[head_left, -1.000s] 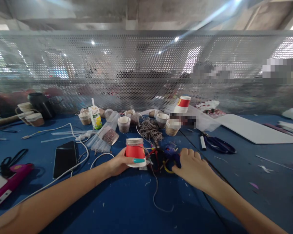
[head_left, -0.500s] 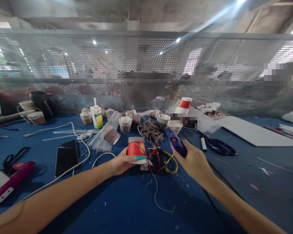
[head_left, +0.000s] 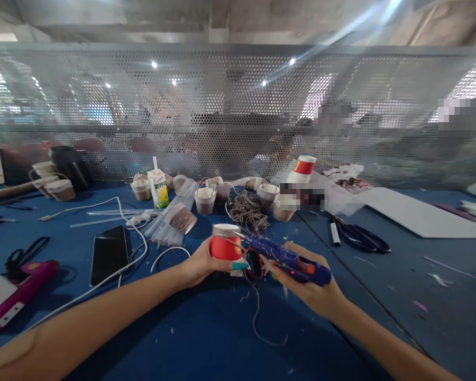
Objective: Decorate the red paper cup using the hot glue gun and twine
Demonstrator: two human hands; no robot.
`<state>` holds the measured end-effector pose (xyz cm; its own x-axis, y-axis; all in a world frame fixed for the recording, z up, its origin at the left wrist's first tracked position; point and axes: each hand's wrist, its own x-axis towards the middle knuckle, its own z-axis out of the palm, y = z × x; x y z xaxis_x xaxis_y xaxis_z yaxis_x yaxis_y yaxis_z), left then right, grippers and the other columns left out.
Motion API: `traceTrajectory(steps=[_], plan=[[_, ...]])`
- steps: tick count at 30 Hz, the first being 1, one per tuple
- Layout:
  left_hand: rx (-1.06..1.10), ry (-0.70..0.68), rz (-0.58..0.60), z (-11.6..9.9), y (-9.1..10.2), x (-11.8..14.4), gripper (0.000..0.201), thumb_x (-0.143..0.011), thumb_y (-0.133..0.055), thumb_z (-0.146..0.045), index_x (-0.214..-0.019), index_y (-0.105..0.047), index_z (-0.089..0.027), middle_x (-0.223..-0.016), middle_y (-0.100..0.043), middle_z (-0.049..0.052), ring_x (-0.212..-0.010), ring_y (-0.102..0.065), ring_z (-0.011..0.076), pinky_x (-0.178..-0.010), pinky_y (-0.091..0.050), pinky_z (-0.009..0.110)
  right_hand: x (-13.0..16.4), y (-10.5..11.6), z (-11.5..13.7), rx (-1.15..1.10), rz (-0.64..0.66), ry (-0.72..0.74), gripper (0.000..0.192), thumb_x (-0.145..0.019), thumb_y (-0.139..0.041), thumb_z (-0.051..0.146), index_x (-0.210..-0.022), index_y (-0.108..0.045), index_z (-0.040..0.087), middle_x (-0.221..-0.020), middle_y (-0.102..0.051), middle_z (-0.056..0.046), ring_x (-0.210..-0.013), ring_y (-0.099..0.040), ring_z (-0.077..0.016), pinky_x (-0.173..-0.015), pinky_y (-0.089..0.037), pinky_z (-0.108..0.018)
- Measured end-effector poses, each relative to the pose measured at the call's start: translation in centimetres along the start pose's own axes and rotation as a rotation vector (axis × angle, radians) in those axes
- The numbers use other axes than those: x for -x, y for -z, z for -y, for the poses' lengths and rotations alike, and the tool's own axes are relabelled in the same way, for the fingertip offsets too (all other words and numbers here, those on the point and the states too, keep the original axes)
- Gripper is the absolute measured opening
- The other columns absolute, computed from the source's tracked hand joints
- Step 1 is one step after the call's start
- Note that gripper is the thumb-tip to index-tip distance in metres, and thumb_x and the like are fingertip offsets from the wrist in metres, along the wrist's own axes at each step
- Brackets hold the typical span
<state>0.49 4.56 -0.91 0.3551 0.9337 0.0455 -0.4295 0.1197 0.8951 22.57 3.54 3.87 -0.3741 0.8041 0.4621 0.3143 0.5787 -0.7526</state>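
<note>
Fingers wrapped round a red paper cup (head_left: pixel 225 247), my left hand (head_left: pixel 201 263) holds it above the blue table. Grey cord is wound about the cup's upper end, and a loose tail of cord (head_left: pixel 257 317) trails down onto the table. My right hand (head_left: pixel 317 288) grips a blue glue gun (head_left: pixel 287 256), its nozzle pointing left, close to the cord on the cup; whether it touches I cannot tell. Behind the gun lie red-handled pliers (head_left: pixel 254 263), partly hidden. A heap of grey cord (head_left: pixel 248 211) sits beyond the cup.
Several cord-wrapped cups (head_left: pixel 204 201) stand along the back, near a drink carton (head_left: pixel 158 188). On the left are a phone (head_left: pixel 110 256), a white cable (head_left: pixel 143 233) and a magenta power strip (head_left: pixel 31 280). Dark-handled scissors (head_left: pixel 363 238) and a white board (head_left: pixel 424 214) lie right.
My right hand has turned the glue gun and brought its nozzle leftward and down to the cup's cord-wound end. My left hand still holds the cup in nearly the same place.
</note>
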Motion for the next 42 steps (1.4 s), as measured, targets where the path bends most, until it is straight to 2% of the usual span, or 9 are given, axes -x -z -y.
traceTrajectory(steps=[5,9,15,22,33,42], plan=[[0.002,0.0,-0.02,-0.19,-0.24,0.05,0.065,-0.043,-0.087,-0.015,-0.102,-0.06,-0.014,-0.094,-0.068,0.007,-0.086,-0.064,0.0203,-0.085,-0.048,0.039,-0.13,-0.04,0.25,0.222,0.059,0.155,0.022,-0.081,-0.057,0.025,-0.06,-0.053,0.019,-0.06,-0.056,0.001,-0.052,-0.052,-0.0125,-0.051,-0.042,-0.026],[0.022,0.016,-0.07,-0.27,-0.55,0.15,0.068,-0.04,-0.087,-0.014,-0.101,-0.059,-0.013,-0.091,-0.068,0.007,-0.082,-0.063,0.0192,-0.082,-0.048,0.038,-0.04,0.0,0.25,0.29,0.069,0.129,0.02,-0.08,-0.055,0.025,-0.061,-0.053,0.019,-0.058,-0.055,0.0,-0.052,-0.051,-0.0126,-0.05,-0.042,-0.025],[0.007,0.018,-0.094,-0.15,-0.62,0.25,0.069,-0.038,-0.089,-0.016,-0.099,-0.059,-0.014,-0.088,-0.067,0.006,-0.079,-0.062,0.0185,-0.081,-0.047,0.038,0.14,-0.05,0.28,0.277,0.11,0.127,0.017,-0.079,-0.053,0.023,-0.062,-0.054,0.019,-0.058,-0.057,0.0,-0.051,-0.053,-0.0124,-0.05,-0.043,-0.024],[0.018,0.02,-0.093,-0.3,-0.63,0.27,0.071,-0.036,-0.089,-0.017,-0.1,-0.058,-0.014,-0.089,-0.067,0.006,-0.08,-0.062,0.0193,-0.082,-0.047,0.039,0.22,-0.11,0.12,0.276,0.096,0.094,0.017,-0.079,-0.053,0.022,-0.063,-0.057,0.018,-0.059,-0.06,-0.001,-0.052,-0.054,-0.0127,-0.051,-0.044,-0.024],[0.016,0.027,-0.105,-0.31,-0.68,0.33,0.071,-0.036,-0.089,-0.017,-0.1,-0.058,-0.014,-0.09,-0.066,0.006,-0.081,-0.062,0.0189,-0.083,-0.046,0.039,0.19,-0.11,0.55,0.28,0.1,0.073,0.019,-0.075,-0.051,0.019,-0.057,-0.051,0.019,-0.053,-0.054,0.001,-0.047,-0.048,-0.011,-0.046,-0.04,-0.022],[0.055,-0.001,-0.035,-0.09,-0.08,0.17,0.067,-0.042,-0.086,-0.013,-0.103,-0.061,-0.013,-0.093,-0.068,0.007,-0.085,-0.063,0.0203,-0.087,-0.046,0.04,0.03,-0.11,0.26,0.273,0.075,0.086,0.018,-0.074,-0.051,0.018,-0.057,-0.047,0.019,-0.051,-0.049,0.003,-0.045,-0.045,-0.01,-0.044,-0.037,-0.022]])
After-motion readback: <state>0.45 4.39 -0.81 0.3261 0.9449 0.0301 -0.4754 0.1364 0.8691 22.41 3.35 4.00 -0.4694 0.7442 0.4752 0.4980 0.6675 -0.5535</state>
